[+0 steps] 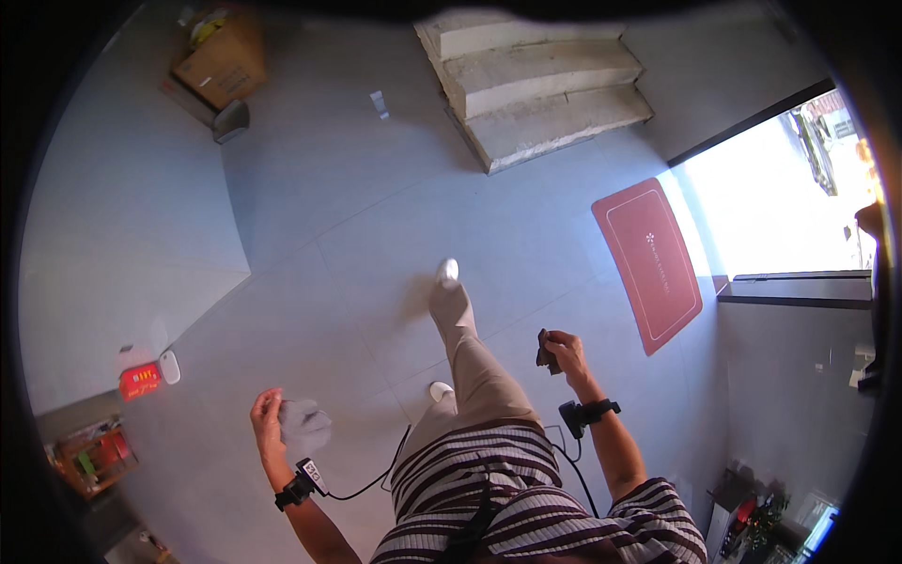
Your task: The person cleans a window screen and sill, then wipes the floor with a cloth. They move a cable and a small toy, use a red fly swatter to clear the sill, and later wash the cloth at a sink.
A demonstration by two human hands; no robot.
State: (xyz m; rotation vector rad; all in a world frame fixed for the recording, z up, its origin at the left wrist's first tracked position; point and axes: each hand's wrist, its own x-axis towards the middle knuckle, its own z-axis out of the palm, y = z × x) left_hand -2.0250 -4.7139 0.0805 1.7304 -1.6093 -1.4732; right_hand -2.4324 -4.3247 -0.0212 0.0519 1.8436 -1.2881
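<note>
At the lower left, my left hand [266, 421] grips a thin, light grey piece of fabric [304, 426], which hangs loosely from the fingers. My right hand [568, 354] pinches a small dark brown item [545, 352], crumpled like cloth; its exact kind cannot be told. Both are held above the grey tiled floor [338, 296], one on each side of my body. Black straps with small devices and cables circle both wrists.
A red doormat [652, 268] lies before a bright open doorway [768, 183] at right. Concrete steps [550, 92] rise ahead. A cardboard box [222, 63] stands far left by a wall. A red box [139, 381] and wooden shelf [95, 458] sit lower left.
</note>
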